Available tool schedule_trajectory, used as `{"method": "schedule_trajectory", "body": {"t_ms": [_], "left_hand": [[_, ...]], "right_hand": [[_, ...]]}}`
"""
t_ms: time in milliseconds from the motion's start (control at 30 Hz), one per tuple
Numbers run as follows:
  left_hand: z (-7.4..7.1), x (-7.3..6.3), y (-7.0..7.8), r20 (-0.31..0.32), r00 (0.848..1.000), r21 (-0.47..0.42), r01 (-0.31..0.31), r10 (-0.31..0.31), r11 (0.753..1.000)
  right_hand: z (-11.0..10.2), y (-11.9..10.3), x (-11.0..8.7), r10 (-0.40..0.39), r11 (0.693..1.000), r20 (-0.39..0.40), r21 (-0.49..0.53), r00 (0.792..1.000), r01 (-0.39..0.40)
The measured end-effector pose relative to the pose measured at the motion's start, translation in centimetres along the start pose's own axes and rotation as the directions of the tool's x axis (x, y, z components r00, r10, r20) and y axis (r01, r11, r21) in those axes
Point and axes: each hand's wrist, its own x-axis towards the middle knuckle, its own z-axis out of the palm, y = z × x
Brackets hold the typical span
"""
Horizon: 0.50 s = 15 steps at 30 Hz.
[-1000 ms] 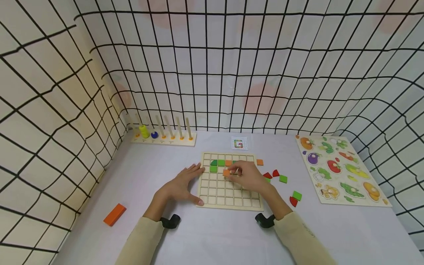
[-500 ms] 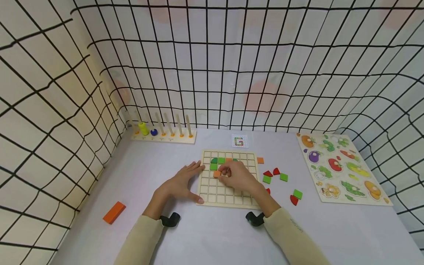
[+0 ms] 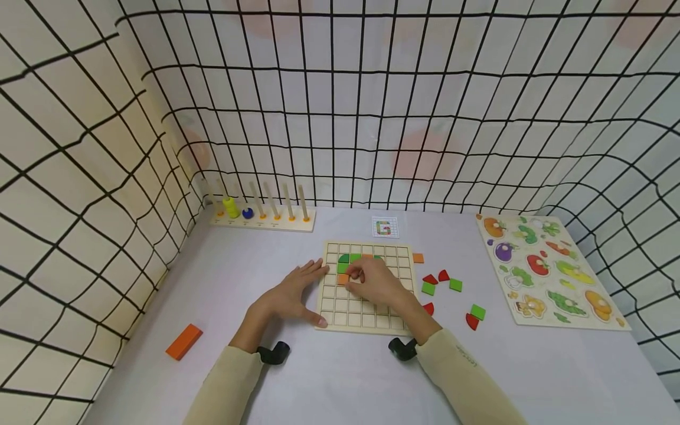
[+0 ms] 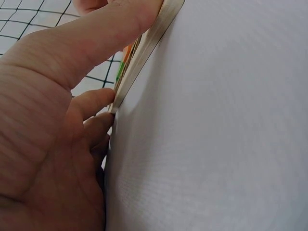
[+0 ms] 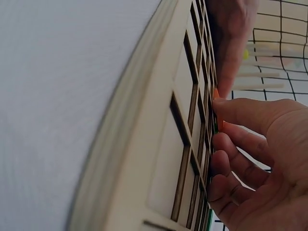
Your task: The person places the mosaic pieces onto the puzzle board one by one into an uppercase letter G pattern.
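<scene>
A wooden grid board (image 3: 366, 321) lies on the white table. My right hand (image 3: 377, 282) pinches an orange square tile (image 3: 343, 280) between thumb and forefinger, at a cell just below a green square tile (image 3: 342, 268). The right wrist view shows the orange tile (image 5: 220, 124) at the fingertips, close over the grid. Along the upper row sit a dark green quarter-round tile (image 3: 343, 258), a green tile (image 3: 355, 258) and an orange tile partly covered by my right hand. My left hand (image 3: 291, 295) is spread, its fingertips and thumb touching the board's left edge (image 4: 144, 62).
Right of the board lie loose tiles: an orange square (image 3: 418, 258), green squares (image 3: 455, 285) and red quarter-rounds (image 3: 472, 321). A pattern card (image 3: 385, 227) lies behind it. Further out are a peg stand (image 3: 262, 226), a vegetable puzzle (image 3: 536, 295) and an orange block (image 3: 183, 342). Black netting surrounds the table.
My right hand has carried the orange tile leftward across the board to the cell below the green one. The left hand stays at the board's edge.
</scene>
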Motion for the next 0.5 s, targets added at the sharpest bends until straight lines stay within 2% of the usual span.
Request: {"method": "schedule_trajectory", "body": {"t_ms": [500], "left_hand": [[0.24,0.23,-0.59,-0.007,1.0,0.013,0.0,0.001,1.0]], "right_hand": [[0.14,0.19,-0.08,0.011,0.999,-0.024,0.039,1.0,-0.01]]}}
